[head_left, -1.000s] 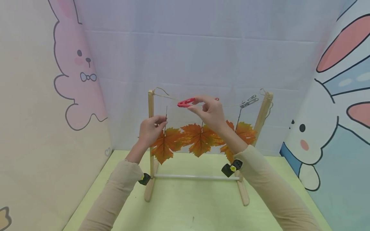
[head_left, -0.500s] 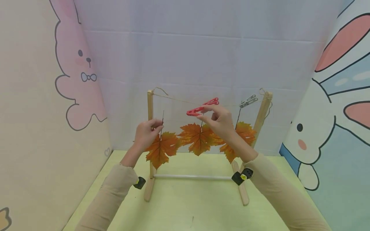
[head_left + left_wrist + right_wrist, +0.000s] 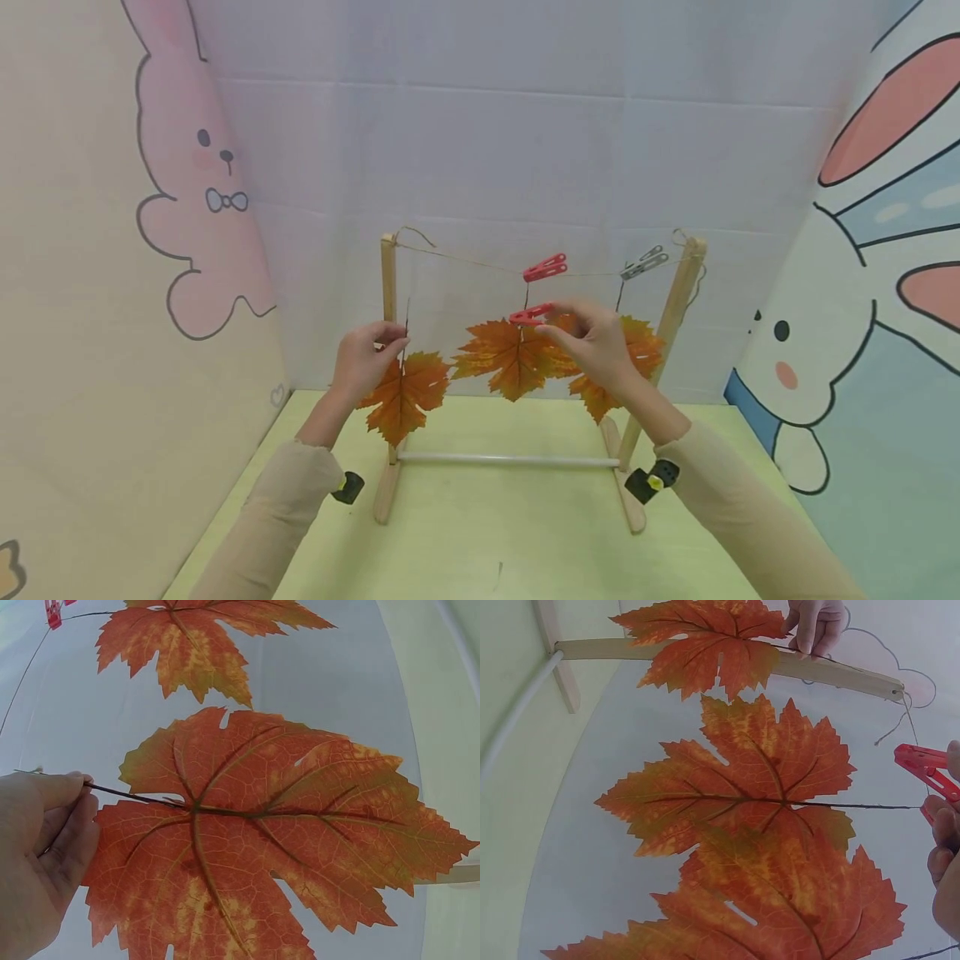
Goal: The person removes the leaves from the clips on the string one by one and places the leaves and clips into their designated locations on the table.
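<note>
My left hand (image 3: 363, 360) pinches the dark stem of an orange maple leaf (image 3: 405, 393), which hangs in front of the left post. The left wrist view shows that leaf (image 3: 255, 817) large, its stem between thumb and fingers. In my right hand (image 3: 596, 343) a red clothespin (image 3: 529, 315) is pinched between thumb and fingers, in front of the middle leaf (image 3: 513, 367). Another red clothespin (image 3: 545, 267) clips the middle leaf's stem to the string (image 3: 465, 260). A grey clothespin (image 3: 643, 263) clips a leaf (image 3: 637, 342) farther right, partly behind my right hand.
A wooden frame holds the string between its left post (image 3: 389, 279) and right post (image 3: 678, 304). A white rod (image 3: 502, 459) joins its feet low down. It stands on a pale green table (image 3: 450, 542), with printed cloth walls around.
My right hand has moved right and down with the red clothespin, uncovering the clipped red one. The left hand has shifted left and down, carrying its leaf along.
</note>
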{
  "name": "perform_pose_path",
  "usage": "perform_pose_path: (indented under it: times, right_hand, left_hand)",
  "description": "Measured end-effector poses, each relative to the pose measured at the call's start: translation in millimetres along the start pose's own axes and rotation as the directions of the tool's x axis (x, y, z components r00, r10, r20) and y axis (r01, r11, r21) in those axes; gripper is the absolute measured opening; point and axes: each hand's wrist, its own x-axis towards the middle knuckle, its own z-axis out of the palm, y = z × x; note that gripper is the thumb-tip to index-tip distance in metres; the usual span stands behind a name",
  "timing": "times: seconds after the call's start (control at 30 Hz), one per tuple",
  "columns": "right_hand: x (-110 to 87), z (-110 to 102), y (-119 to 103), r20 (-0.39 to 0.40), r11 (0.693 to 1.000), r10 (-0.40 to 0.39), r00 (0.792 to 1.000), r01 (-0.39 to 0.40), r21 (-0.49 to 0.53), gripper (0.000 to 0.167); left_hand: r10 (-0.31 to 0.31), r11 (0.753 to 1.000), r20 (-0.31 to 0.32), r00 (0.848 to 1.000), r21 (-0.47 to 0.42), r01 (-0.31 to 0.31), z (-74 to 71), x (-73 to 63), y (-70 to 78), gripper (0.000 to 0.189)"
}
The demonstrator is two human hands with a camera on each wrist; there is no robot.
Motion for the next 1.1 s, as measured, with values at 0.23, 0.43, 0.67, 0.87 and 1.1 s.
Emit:
perform_pose_path:
  times: [0.23,0.43,0.67,0.87,1.1]
  right_hand:
    - [-15.7,-3,6,-0.003,0.998,0.049,0.999,-0.049,-0.035,0.026]
    - [-30.6,-5,14,0.006,0.995,0.086,0.996,-0.086,-0.043,0.029]
    - [-45.6,-7,21,-0.003,0.987,0.156,0.988,-0.156,-0.039,0.026]
    - [-63.4,-7,28,-0.031,0.978,0.201,0.979,-0.202,-0.059,0.025]
    - [-81.3,-11,38,-0.039,0.964,0.246,0.968,-0.249,-0.089,0.026]
  left_hand:
    - [0.015,1.0,0.004,1.0,0.016,-0.016,-1.0,-9.7,-7.0,0.01]
    - [-0.009,1.0,0.039,0.999,0.025,0.008,-0.8,-18.1,-14.7,0.01]
    - [-0.039,0.998,0.065,0.997,0.041,0.036,-1.0,-26.5,-21.2,0.01]
    - [-0.099,0.994,0.117,0.988,0.065,0.091,2.6,-38.9,-27.7,0.014]
    - [-0.128,0.989,0.161,0.979,0.092,0.114,4.4,-52.1,-36.4,0.015]
